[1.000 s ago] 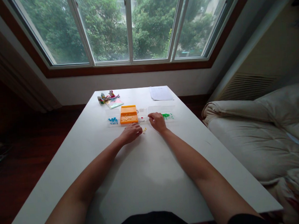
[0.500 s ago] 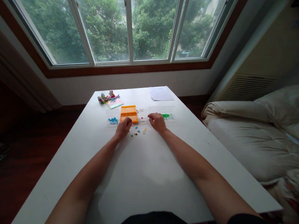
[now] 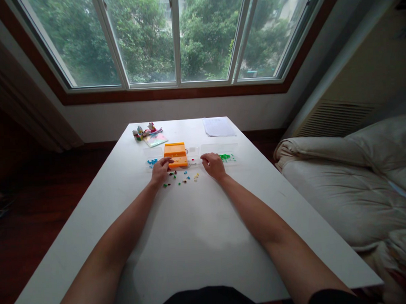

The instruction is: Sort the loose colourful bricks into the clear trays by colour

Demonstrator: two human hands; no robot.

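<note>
Orange case (image 3: pixel 174 150) lies open at half past eleven, seen from the white table's (image 3: pixel 209 261) near edge. Blue pieces (image 3: pixel 152 162) toward eleven, apart, presumably so colours don't mix. Left hand (image 3: pixel 159 170) bent over the case's near-left corner; whether it pinches anything, cannot tell. Loose bits (image 3: pixel 188 177) spread nearer, likely for easy reach. Right hand (image 3: pixel 213 164) curled just past twelve, grip unclear, perhaps just resting. Green pieces (image 3: pixel 226 158) beyond, half past twelve.

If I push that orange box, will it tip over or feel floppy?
The orange box probably won't tip, because it lies open and low on the white table. It might slide instead, since that surface looks smooth. Its straight edges suggest it's stiff, not floppy.
</note>
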